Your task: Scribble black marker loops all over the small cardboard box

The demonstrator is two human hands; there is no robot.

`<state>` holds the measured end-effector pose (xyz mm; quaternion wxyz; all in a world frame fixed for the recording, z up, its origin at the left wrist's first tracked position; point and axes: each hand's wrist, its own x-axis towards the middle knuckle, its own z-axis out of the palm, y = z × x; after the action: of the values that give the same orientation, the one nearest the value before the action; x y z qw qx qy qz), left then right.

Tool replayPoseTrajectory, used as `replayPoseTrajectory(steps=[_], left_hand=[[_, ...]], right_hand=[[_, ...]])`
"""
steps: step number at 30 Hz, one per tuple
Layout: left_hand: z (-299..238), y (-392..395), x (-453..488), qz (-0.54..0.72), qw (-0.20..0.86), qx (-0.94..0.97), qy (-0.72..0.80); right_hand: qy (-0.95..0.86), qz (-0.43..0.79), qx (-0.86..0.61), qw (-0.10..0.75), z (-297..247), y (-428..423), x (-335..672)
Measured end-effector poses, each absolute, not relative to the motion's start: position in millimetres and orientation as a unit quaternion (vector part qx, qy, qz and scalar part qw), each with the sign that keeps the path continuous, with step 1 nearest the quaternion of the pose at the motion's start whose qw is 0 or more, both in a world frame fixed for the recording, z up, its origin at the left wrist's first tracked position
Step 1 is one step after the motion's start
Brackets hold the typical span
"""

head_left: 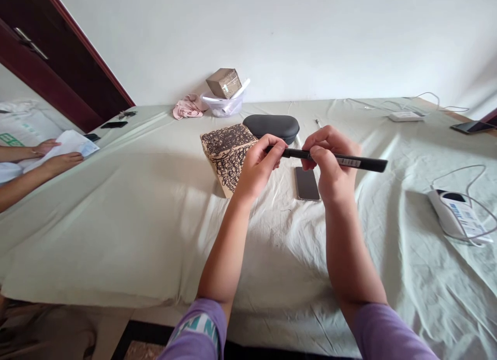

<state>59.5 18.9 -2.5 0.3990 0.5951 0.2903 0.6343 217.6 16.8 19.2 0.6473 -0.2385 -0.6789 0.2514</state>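
A black marker pen [365, 162] with a barcode label on its barrel is held level between my two hands above the cloth. My left hand [261, 163] pinches its thin left end, which the fingers partly hide. Around the barrel, the fingers of my right hand [330, 158] are closed, and the thick end sticks out to the right. Just behind my left hand stands a cardboard box [229, 153] covered in black looping scribbles. A dark phone [306, 184] lies below the pen, between my wrists. Behind the hands sits a black oval hard case [272, 127].
A pale green cloth [155, 236] covers the table. Against the wall, a plastic basket [223, 105] holds a small carton [224, 83], with a pink cloth [189, 106] alongside. White corded devices [458, 215] lie right. At left, another person's hands [62, 161] hold paper [73, 145].
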Motion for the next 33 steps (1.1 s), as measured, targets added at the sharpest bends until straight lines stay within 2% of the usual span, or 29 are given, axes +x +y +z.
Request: replayPoseTrajectory(steps=[7, 14, 20, 27, 33], left_hand=[[-2.0, 14.9, 65.9, 0.612, 0.406, 0.612, 0.292], [-2.4, 12.8, 60.8, 0.618, 0.31, 0.644, 0.327], [-4.6, 16.2, 48.6, 0.616, 0.263, 0.669, 0.323], [-11.9, 23.8, 28.4, 0.576, 0.211, 0.698, 0.369], [-22.5, 33.5, -33.5, 0.615, 0.044, 0.629, 0.473]], right_hand=[[-0.678, 0.282, -0.214, 0.644, 15.4, 20.9, 211.9], [-0.662, 0.335, -0.23, 0.629, 1.1, 29.4, 198.5], [-0.634, 0.404, -0.194, 0.63, -9.1, 32.1, 185.8], [-0.595, 0.515, -0.18, 0.589, -6.9, 42.5, 191.9], [-0.545, 0.499, -0.278, 0.613, -2.8, 60.1, 217.7]])
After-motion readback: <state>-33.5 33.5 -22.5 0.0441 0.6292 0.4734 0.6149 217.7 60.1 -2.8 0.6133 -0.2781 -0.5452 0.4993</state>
